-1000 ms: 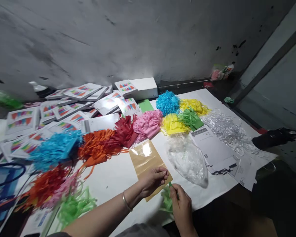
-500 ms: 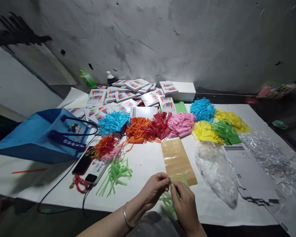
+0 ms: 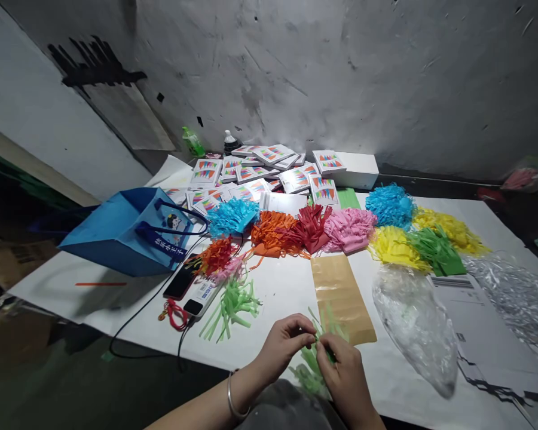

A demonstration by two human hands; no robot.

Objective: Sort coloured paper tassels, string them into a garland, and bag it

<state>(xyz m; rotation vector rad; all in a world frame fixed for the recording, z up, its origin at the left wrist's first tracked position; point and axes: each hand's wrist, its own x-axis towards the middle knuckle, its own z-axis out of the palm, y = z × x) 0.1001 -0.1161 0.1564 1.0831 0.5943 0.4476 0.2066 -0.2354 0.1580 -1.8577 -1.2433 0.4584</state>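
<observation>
"Where was the green fringe tassel [image 3: 311, 375]?"

"Hanging below your right hand [image 3: 344, 363], which pinched it; your left hand's [image 3: 287, 345] grip I couldn't tell. It seemed light, soft, tearable: best held where bunched."

The sheet [image 3: 341, 280] is plain tan, and the held strips [image 3: 308, 371] in front of it are pale green. Behind the sheet is a pink bundle [image 3: 350, 229]; behind it and leftward come a deep red bundle [image 3: 314, 230], an orange bundle [image 3: 272, 232] and a bright blue bundle [image 3: 233, 216]. To its right lie a yellow bundle [image 3: 394, 246] and a green bundle [image 3: 437, 249] (a stronger green than the held strips), with silver strands [image 3: 511, 292] farther out. Left of the sheet, the loose strips [image 3: 235, 304] are light green; farther left, the bag [image 3: 107, 239] is blue. Well behind and leftward of it, white packs [image 3: 205, 173] bear rows of multicoloured pointed shapes.
</observation>
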